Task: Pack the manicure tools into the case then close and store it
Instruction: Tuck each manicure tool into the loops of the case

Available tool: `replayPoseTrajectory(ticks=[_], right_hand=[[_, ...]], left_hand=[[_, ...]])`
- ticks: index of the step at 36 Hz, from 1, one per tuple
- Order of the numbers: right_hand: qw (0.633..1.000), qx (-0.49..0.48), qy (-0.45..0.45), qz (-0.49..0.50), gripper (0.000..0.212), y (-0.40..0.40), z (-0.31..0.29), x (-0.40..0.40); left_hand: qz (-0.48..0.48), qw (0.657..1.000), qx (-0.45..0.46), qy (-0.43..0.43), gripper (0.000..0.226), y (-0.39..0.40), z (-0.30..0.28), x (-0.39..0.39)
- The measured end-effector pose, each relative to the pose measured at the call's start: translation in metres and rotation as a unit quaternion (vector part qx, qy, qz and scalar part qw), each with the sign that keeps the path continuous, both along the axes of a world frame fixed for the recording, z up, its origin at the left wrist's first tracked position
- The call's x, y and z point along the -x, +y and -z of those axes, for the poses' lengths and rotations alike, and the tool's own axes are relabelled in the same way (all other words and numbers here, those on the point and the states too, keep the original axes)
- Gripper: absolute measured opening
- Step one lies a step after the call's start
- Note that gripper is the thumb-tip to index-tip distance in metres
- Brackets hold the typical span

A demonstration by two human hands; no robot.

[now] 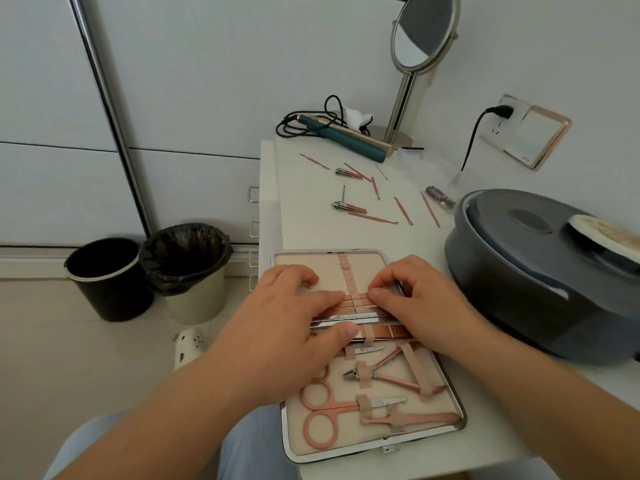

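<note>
An open manicure case (450,400) with a cream lining lies on the white table near its front edge. Pink scissors (320,407) and nippers (381,375) sit strapped in its near half. My left hand (294,306) rests on the far half, fingers on the slim pink tools under the elastic band. My right hand (412,296) pinches a thin metal tool (400,289) at the band. Two nail clippers (348,173) (346,206) and several thin pink tools (403,211) lie loose further back on the table.
A big grey round appliance (540,271) stands right of the case. A teal hair iron (346,136) with its cord and a standing mirror (420,32) are at the back. Two bins (107,278) (190,271) stand on the floor to the left.
</note>
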State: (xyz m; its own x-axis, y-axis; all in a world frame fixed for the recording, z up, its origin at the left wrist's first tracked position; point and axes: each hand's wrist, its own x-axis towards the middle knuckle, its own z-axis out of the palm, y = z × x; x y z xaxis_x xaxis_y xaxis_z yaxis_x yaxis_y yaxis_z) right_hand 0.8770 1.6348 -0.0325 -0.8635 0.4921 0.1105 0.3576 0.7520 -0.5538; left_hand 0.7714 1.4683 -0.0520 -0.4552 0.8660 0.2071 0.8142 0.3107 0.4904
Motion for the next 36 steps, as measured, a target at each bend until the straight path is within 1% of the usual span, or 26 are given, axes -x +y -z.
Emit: replayPoseTrajectory(ticks=[4,7,9,16,18,20,22,25,26,27,28,30,33,36], right_hand=[[1.0,0.006,0.007,0.0,0.017,0.0,0.0,-0.002],[1.0,0.016,0.02,0.003,0.019,-0.001,0.0,-0.005],[0.999,0.016,0.03,0.004,0.019,-0.002,0.001,-0.007],[0.999,0.003,0.032,-0.006,0.011,-0.007,0.005,-0.014],[0.999,0.008,0.035,-0.009,0.012,-0.006,0.006,-0.015],[0.999,0.023,0.033,-0.009,0.013,-0.005,0.006,-0.013],[0.999,0.044,0.031,-0.004,0.014,-0.002,0.007,-0.01],[0.994,0.092,0.062,0.024,0.013,0.003,0.0,-0.003],[0.995,0.078,0.06,0.03,0.013,-0.001,-0.005,0.02],[0.996,0.054,0.055,0.035,0.012,-0.002,-0.011,0.036],[0.997,0.031,0.059,0.041,0.012,0.001,-0.015,0.042],[0.998,-0.015,0.04,0.048,0.011,0.01,-0.019,0.059],[0.994,-0.057,-0.013,0.088,0.032,0.023,-0.014,0.084],[0.986,-0.099,-0.036,0.128,0.039,0.032,-0.012,0.096]], left_hand=[[0.0,1.0,-0.016,-0.01,0.064,-0.001,0.003,0.001],[0.002,0.999,-0.031,-0.013,0.073,-0.003,0.003,0.0],[0.006,0.999,-0.038,-0.021,0.074,-0.003,0.002,0.001],[0.016,0.998,-0.043,-0.051,0.069,-0.007,-0.004,0.005],[0.022,0.997,-0.049,-0.057,0.06,-0.007,-0.005,0.006],[0.011,0.996,-0.059,-0.07,0.042,-0.006,-0.006,0.009],[-0.012,0.991,-0.09,-0.094,0.026,-0.005,-0.008,0.011],[-0.044,0.985,-0.126,-0.106,0.02,0.001,-0.01,0.018],[-0.057,0.98,-0.147,-0.119,0.018,-0.008,-0.011,0.033],[-0.061,0.979,-0.147,-0.125,0.016,-0.013,-0.012,0.043],[-0.052,0.982,-0.138,-0.121,0.014,-0.01,-0.013,0.043],[-0.047,0.985,-0.124,-0.114,0.007,-0.007,-0.013,0.045],[-0.032,0.988,-0.104,-0.106,0.005,-0.006,-0.009,0.042],[-0.028,0.988,-0.1,-0.112,0.009,-0.006,-0.003,0.037]])
